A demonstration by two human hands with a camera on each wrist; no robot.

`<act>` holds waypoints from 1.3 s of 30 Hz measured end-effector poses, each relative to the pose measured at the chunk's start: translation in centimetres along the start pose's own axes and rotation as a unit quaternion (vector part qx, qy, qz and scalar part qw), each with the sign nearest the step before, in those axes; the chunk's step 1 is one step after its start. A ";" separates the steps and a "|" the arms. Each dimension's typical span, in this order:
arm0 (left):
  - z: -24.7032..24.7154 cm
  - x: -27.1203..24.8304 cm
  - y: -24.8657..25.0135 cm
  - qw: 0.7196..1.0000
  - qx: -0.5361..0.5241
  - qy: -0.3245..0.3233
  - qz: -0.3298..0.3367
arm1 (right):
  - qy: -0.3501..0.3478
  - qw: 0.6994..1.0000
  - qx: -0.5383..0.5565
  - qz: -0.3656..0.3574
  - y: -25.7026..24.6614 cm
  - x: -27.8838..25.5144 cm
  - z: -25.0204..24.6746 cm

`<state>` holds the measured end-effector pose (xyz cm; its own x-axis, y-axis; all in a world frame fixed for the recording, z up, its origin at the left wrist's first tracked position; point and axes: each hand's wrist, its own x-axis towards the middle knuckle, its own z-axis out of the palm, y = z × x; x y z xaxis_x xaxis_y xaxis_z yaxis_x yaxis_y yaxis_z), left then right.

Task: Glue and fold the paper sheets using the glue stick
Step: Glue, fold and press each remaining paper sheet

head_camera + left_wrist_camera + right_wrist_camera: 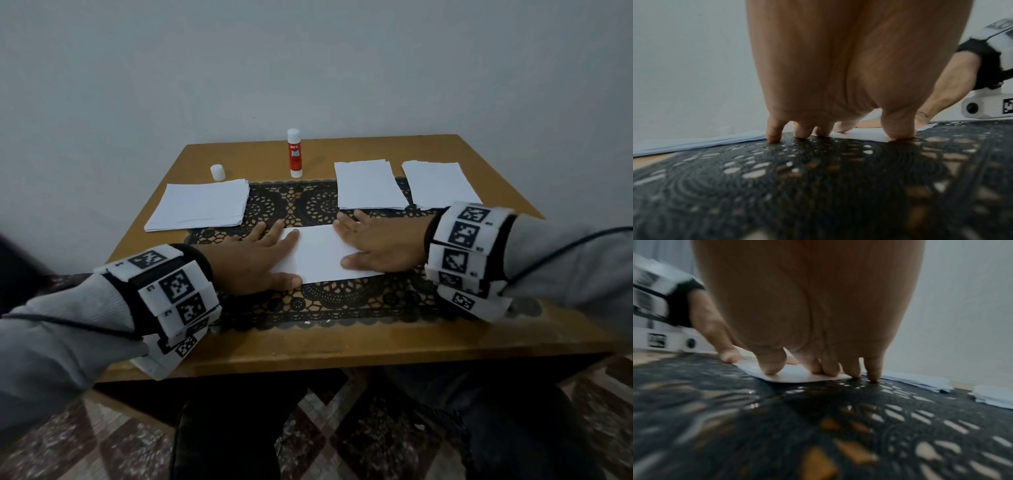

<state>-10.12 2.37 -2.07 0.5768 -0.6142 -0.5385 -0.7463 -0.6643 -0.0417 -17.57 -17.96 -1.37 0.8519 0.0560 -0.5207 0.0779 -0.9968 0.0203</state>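
Grip: both my hands lie spread and flat, fingers straight, pinching nothing. My left hand (255,258) presses the left end of the folded sheet (320,255), my right hand (375,245) presses the right end.
Contact: from the left wrist view my left fingertips (773,135) come down partly on the lace mat (818,186) and partly on the sheet; from the right wrist view my right fingers (830,368) sit on the paper's edge.
Sheet: it lies between my two palms, flat on the mat, its long axis running from one hand across to the other. It looks folded once already, and I judge I am flattening the fold to set the glue.
Beyond my left grip: the unfolded stack (200,205) lies just past my left fingers, away from me, and further out stands the loose cap (217,172).
Beyond the gap between my hands: the glue stick (294,153) stands upright, uncapped as far as I can tell, well apart near the far edge of the worktop (308,346).
Beyond my right grip: two piles of paper (370,185) (440,183) lie side by side, just past my right fingertips.
Next move: my right hand is nearer those piles, so I reckon it slides the pressed sheet outward to them, while my left is nearer the fresh stack.
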 end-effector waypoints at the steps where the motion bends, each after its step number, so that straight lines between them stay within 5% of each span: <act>1: 0.0 -0.1 0.0 1.000 -0.002 0.002 -0.004 | 0.003 1.000 -0.007 -0.001 0.1 0.3 0.1; 11: -1.7 1.7 2.8 0.995 -0.006 0.041 0.088 | 0.038 0.999 0.022 -0.029 1.2 0.6 0.7; 18: -1.3 2.2 1.4 0.999 -0.011 0.027 -0.024 | 0.047 0.999 0.013 -0.019 0.9 0.7 0.8; 23: -1.4 1.7 1.6 0.996 -0.014 0.025 0.081 | 0.051 0.998 0.011 -0.018 0.8 0.6 0.8; 28: -1.0 2.3 1.1 0.998 -0.004 0.027 -0.056 | 0.048 0.999 0.016 -0.016 0.9 0.7 0.8; 34: -1.2 1.3 2.0 0.998 -0.023 0.004 0.058 | 0.052 0.998 0.014 -0.018 0.9 0.6 0.8; 39: -0.9 1.8 1.4 0.999 0.000 0.015 -0.049 | 0.051 0.998 0.014 -0.015 0.8 0.6 0.7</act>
<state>-9.86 -0.07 -2.31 0.6574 -0.5587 -0.5057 -0.6856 -0.7219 -0.0937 -17.39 -18.78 -2.27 0.8980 0.0900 -0.4307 0.0911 -0.9957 -0.0180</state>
